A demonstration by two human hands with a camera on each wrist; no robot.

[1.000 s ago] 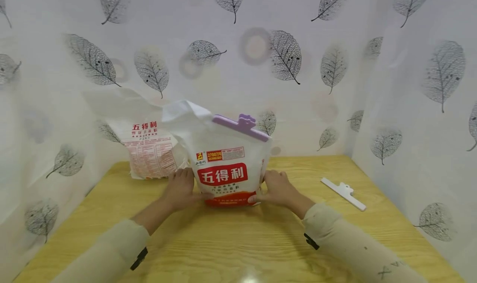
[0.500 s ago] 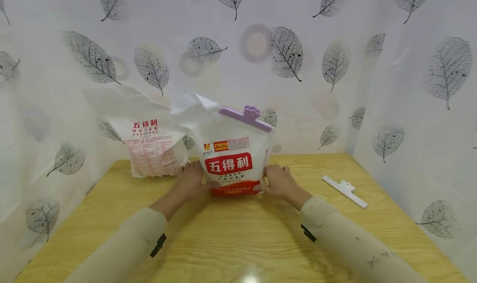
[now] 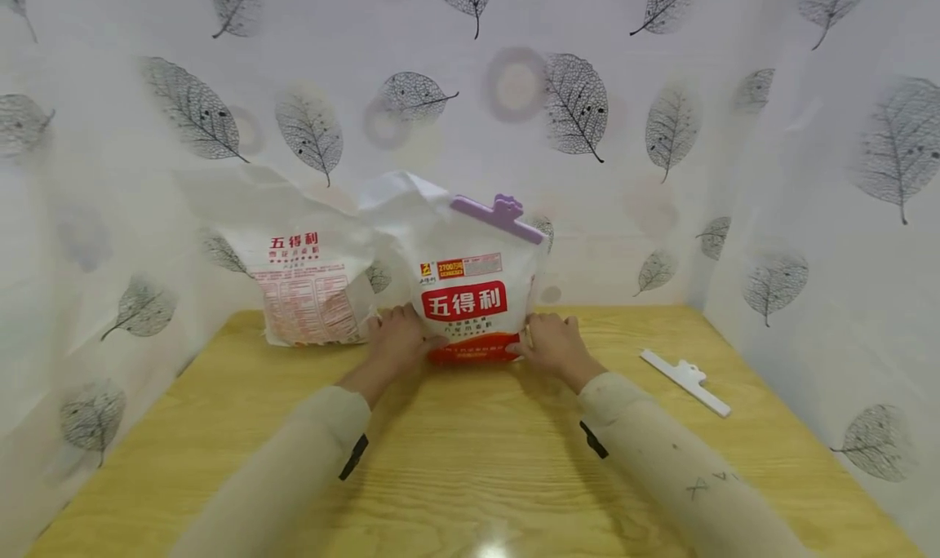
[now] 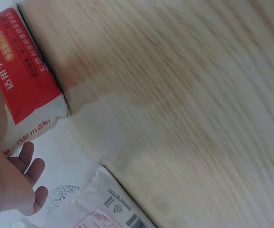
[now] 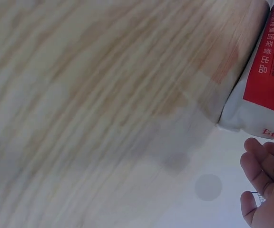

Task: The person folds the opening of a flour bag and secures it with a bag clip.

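Note:
A white and red flour bag (image 3: pixel 466 300) stands upright near the back of the table, a purple sealing clip (image 3: pixel 501 216) across its folded top. My left hand (image 3: pixel 396 342) holds its lower left side and my right hand (image 3: pixel 556 346) its lower right side, each thumb on the red front. In the left wrist view the fingers (image 4: pixel 33 171) curl loosely past the side of the bag. The right wrist view has the other hand's fingers (image 5: pixel 260 166) bent beside the bag's corner. A second flour bag (image 3: pixel 308 297), its printed panel facing forward, stands just to the left.
On the right of the wooden table (image 3: pixel 470 452) lies a white sealing clip (image 3: pixel 686 381). Pale curtains (image 3: pixel 441 44) with a leaf print enclose the back and both sides. The second bag's unclipped top leans left against the back curtain.
Both hands have moved the clipped flour bag away from me and slightly right, closer to the back curtain. The second bag and the white clip stay in place.

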